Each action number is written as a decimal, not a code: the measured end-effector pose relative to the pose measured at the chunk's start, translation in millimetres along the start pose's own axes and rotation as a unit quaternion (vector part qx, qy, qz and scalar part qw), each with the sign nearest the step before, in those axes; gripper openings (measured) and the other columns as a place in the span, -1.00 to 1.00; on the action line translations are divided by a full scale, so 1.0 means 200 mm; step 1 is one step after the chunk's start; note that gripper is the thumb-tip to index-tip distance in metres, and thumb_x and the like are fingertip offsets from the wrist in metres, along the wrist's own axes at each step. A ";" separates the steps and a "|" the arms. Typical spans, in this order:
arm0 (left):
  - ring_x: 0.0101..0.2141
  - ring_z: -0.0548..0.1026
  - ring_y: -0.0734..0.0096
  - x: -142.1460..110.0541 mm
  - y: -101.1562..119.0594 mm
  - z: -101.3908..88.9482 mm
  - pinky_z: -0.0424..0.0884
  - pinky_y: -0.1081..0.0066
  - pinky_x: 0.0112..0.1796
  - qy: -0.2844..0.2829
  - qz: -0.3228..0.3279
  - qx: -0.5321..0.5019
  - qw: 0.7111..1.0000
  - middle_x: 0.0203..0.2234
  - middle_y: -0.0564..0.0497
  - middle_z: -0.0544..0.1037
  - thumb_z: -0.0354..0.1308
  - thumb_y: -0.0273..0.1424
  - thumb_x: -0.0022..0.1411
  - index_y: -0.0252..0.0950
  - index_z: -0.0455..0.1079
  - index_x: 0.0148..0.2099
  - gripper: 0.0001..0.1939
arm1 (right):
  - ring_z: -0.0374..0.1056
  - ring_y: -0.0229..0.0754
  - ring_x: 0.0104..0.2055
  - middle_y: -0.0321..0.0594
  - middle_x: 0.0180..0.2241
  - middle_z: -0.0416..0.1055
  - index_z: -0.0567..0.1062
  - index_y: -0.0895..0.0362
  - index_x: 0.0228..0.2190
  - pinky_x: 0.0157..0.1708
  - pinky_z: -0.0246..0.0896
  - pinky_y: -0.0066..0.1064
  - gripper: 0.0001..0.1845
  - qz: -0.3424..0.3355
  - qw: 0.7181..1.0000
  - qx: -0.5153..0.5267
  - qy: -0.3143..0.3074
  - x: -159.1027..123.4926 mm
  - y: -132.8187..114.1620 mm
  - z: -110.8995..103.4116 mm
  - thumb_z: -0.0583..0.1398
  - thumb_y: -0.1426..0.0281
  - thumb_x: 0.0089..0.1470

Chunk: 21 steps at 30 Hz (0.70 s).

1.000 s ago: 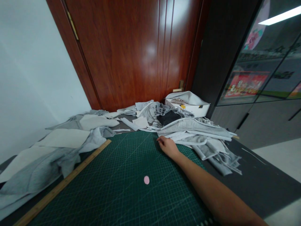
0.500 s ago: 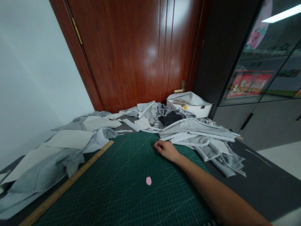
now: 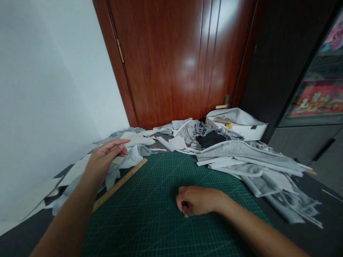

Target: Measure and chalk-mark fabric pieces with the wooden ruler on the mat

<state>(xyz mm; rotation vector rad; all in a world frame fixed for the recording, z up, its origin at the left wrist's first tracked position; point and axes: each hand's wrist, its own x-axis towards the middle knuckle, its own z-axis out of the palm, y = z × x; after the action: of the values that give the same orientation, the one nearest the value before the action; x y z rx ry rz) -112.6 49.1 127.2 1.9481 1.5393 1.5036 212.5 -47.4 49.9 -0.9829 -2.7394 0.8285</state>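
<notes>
My right hand point(image 3: 197, 200) rests on the green cutting mat point(image 3: 150, 221) with its fingers curled into a loose fist. A small pale tip shows under the fingers, too small to name. My left hand point(image 3: 105, 159) hovers above the mat's left edge with its fingers stretched out and nothing in it. It is over a wooden ruler point(image 3: 122, 182) and the grey and white fabric pieces point(image 3: 134, 141) on the left. The pink disc seen earlier on the mat is not visible.
A heap of grey fabric point(image 3: 249, 159) covers the mat's right far corner and spills over the dark table. A white box point(image 3: 241, 125) stands behind it, against a brown wooden door point(image 3: 182, 64). A white wall runs along the left.
My right hand has pulled back from the grey heap to the mat's middle, where the pink disc lay, and closed. My left hand has come into view. The camera has turned left.
</notes>
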 end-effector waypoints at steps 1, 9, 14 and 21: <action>-0.23 0.51 0.26 0.01 -0.03 -0.01 0.45 0.22 -0.18 0.010 -0.008 0.047 0.999 -0.21 -0.05 0.53 0.00 -0.25 0.32 -0.29 0.37 0.03 -0.67 | 0.23 -0.36 -0.42 -0.32 -0.35 0.29 0.49 0.15 -0.41 -0.43 0.12 -0.58 -0.84 0.001 1.000 0.006 0.006 0.00 0.02 0.01 0.28 0.57 -0.11; -0.02 0.41 -0.11 -0.10 -0.44 -0.05 0.29 0.03 -0.04 -0.109 -0.034 0.391 0.913 -0.04 -0.24 0.48 0.03 -0.27 0.13 -0.35 0.41 -0.04 -0.60 | 0.29 -0.27 -0.28 -0.22 -0.28 0.31 0.45 0.15 -0.34 -0.21 0.20 -0.46 -0.80 0.002 0.978 0.012 0.206 0.05 0.22 0.05 0.09 0.63 0.04; -0.08 0.44 0.04 -0.12 -0.52 -0.09 0.33 0.19 -0.07 -0.126 -0.026 0.469 0.874 -0.11 -0.22 0.49 -0.06 -0.43 0.15 -0.37 0.37 -0.04 -0.65 | 0.29 -0.25 -0.26 -0.22 -0.28 0.30 0.41 0.15 -0.35 -0.21 0.22 -0.43 -0.77 -0.001 0.953 0.014 0.303 0.08 0.29 0.12 0.08 0.67 0.00; -0.15 0.49 0.12 -0.12 -0.51 -0.26 0.36 0.28 -0.11 -0.139 -0.017 0.464 0.875 -0.26 -0.09 0.56 -0.03 -0.60 -0.04 -0.23 0.43 -0.31 -0.71 | 0.30 -0.23 -0.25 -0.20 -0.22 0.28 0.41 0.12 -0.21 -0.18 0.24 -0.38 -0.74 0.003 0.945 -0.022 0.328 0.08 0.28 0.15 0.06 0.61 0.08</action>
<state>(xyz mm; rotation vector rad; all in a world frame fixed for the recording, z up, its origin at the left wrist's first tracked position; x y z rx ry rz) -211.3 51.2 64.8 2.3919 2.3691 0.3796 222.1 -15.5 -6.9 -1.0385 -2.1836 0.3428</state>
